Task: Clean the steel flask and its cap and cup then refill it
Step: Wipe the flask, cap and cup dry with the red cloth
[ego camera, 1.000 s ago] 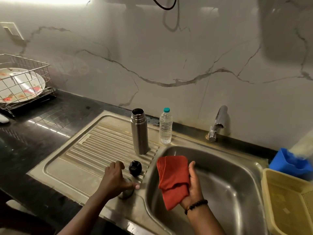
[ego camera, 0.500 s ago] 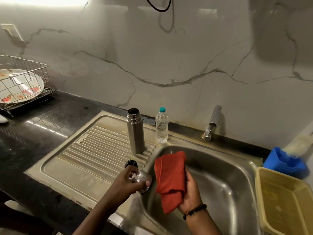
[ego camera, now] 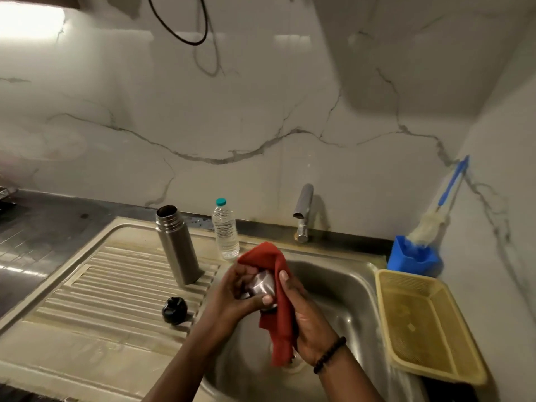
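Two bare hands meet over the left edge of a steel sink basin point(ego camera: 342, 288). The left hand point(ego camera: 232, 294) curls its fingers and thumb around a small shiny steel cup point(ego camera: 262, 284), holding it on its side. The right hand point(ego camera: 301, 314), which wears a dark beaded bracelet point(ego camera: 329, 355) at the wrist, holds a red cloth point(ego camera: 275, 323) against the cup; its thumb presses the cloth from the front, and the fabric drapes over the top of the cup and hangs down past the palm into the basin.

Just left of the hands, a small black cap point(ego camera: 175, 310) lies on the ribbed steel draining board point(ego camera: 116, 285). Further back on that board the steel flask point(ego camera: 177, 245) stands upright with its mouth open, well apart from the cup. Near it to the right, at the back rim of the sink, stands a clear plastic water bottle point(ego camera: 225, 229) with a teal lid. A steel tap point(ego camera: 303, 211) rises behind the basin.

To the right of the basin sits a yellow plastic basket point(ego camera: 426, 326). Behind it, a blue holder point(ego camera: 413, 256) carries a bottle brush point(ego camera: 435, 216) with a blue handle, leaning against the white marble wall point(ego camera: 261, 111). A dark tabletop point(ego camera: 37, 236) extends to the left of the draining board.
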A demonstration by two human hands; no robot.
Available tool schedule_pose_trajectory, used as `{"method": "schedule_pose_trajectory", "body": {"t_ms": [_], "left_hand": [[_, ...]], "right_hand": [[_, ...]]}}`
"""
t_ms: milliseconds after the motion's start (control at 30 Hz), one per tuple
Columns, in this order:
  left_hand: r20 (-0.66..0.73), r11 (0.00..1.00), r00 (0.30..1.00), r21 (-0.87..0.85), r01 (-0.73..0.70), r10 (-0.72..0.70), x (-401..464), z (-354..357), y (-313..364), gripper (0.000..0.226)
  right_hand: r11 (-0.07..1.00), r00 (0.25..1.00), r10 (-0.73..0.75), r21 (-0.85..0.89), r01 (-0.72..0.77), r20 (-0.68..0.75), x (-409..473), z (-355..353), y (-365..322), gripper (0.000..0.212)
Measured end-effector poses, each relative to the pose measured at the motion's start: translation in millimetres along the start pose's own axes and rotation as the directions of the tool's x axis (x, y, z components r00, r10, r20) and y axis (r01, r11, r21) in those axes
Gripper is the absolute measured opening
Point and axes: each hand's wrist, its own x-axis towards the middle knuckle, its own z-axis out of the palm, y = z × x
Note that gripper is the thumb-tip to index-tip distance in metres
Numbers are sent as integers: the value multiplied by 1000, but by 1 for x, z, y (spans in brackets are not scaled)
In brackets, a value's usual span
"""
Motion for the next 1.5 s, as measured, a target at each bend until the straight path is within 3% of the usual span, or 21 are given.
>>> {"method": "schedule_pose_trajectory", "body": {"t_ms": [100,233,333,433,533,600,667,767,833,933,1000,1033,1100,1133,1167,1200,1300,1400,1500], "left_hand": [[79,1000,997,6,-25,25,7,21,4,57],[119,999,993,41,-28,23,10,47,7,46],[5,1000,1000,14,-19,19,14,56,10,39],[-95,995,996,97,5,5,18,59,13,46],[-127,975,969,44,219,-212,18,64,21,70],[30,918,922,-91,386,-385,16,70,26,60],[150,858,899,-270,437,-411,17,71,27,52],[125,799,933,-487,353,-337,25,70,25,59],[63,815,956,-508,278,-287,30,70,28,51],[-43,868,964,-447,217,-263,34,71,31,35],[-56,900,967,-382,211,-250,37,75,31,35],[-46,913,971,-352,204,-234,37,78,32,38],[-41,921,975,-337,194,-220,39,85,34,37],[-55,921,974,-340,189,-220,39,87,33,35],[-77,921,973,-346,179,-218,39,90,31,36],[-87,922,974,-350,167,-210,37,93,31,39],[-87,914,977,-378,148,-194,34,101,36,66],[-72,918,983,-376,129,-167,36,104,40,49],[-47,904,989,-413,110,-142,38,103,43,55]], "right_hand": [[995,998,35,90,-31,-47,-7,-13,-7,49],[989,997,-33,143,43,-70,-8,-23,-12,46],[981,986,-89,158,111,-142,-5,-25,-11,60],[961,975,-162,199,191,-152,-3,-27,-10,53],[939,954,-252,195,282,-162,-1,-25,-16,48],[929,943,-287,190,317,-167,-1,-24,-18,43],[931,938,-297,164,325,-176,-1,-24,-21,45],[928,930,-330,123,351,-163,-1,-30,-23,39],[930,918,-354,43,366,-178,2,-35,-25,33],[912,885,-411,-79,403,-218,4,-39,-32,39],[805,815,-558,-342,485,-156,2,-34,-43,46],[653,755,-655,-536,534,-45,4,-33,-48,52],[125,646,-707,-848,515,288,19,-43,-52,55],[-110,607,-678,-873,475,415,29,-52,-52,55],[-213,583,-665,-866,452,468,35,-59,-53,55],[-229,557,-677,-857,462,481,39,-65,-55,55],[-107,491,-765,-834,541,417,46,-71,-60,56],[4,474,-824,-834,552,310,48,-62,-55,57],[66,419,-871,-783,619,258,46,-50,-52,45]]}}
